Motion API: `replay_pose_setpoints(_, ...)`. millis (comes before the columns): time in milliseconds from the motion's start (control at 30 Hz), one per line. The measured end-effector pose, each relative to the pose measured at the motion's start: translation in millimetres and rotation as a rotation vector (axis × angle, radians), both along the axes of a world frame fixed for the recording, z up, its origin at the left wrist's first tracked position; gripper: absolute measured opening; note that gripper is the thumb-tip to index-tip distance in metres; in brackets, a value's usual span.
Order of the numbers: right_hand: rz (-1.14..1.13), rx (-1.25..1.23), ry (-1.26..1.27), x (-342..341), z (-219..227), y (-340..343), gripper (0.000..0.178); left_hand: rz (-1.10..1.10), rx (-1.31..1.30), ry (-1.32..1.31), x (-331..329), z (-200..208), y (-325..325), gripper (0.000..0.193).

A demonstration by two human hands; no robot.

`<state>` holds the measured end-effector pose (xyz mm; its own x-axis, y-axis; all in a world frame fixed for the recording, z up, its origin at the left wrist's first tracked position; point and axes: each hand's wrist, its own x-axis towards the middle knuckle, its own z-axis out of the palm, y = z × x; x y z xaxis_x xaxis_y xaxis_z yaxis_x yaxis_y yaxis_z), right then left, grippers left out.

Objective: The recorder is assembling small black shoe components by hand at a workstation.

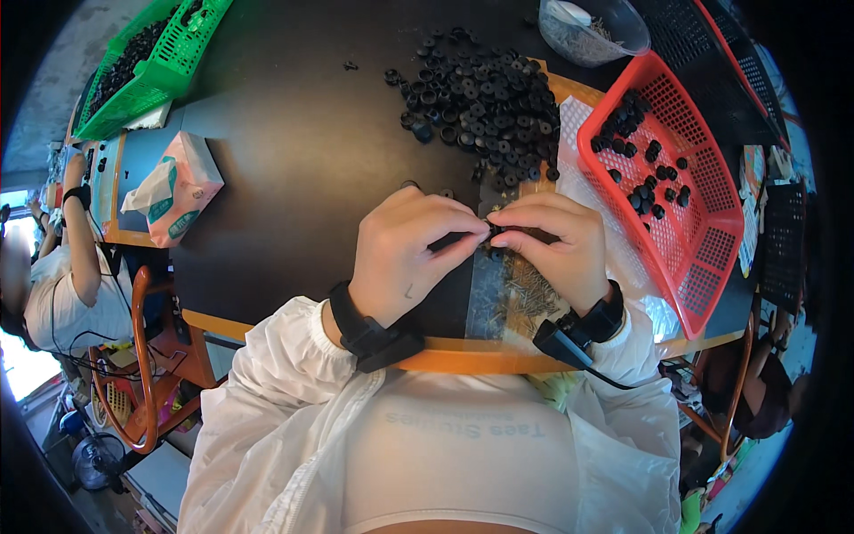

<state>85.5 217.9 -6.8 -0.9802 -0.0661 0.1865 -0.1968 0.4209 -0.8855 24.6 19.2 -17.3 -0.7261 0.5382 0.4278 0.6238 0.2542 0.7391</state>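
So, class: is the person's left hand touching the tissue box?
Apart. The head view shows it: a broad stretch of black tabletop lies between the left hand and the tissue box.

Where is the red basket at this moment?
In the head view, the red basket is on the right of the table, right of the right hand, its far end near the clear bowl.

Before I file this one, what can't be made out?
Small black piece, head view: mostly covered by the grip of the left hand and right hand.
Green basket, head view: far end cut off by the top edge.
Thin pieces, head view: too small and jumbled to count.
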Motion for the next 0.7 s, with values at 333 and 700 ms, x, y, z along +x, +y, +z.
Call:
replay_pose_setpoints(333, -0.077, -0.358, -0.230, 1.5, -0.6, -3.9, 0.026, -0.062, 0.052, 0.187, -8.6, 11.4, 0.3, 0.040)
replay_pose_setpoints(700, -0.048, -0.218, -0.059, -1.0, -0.6, -0.4, 0.023, 0.083, -0.302, 0.375, -81.4, 1.1, -15.0, 0.033)
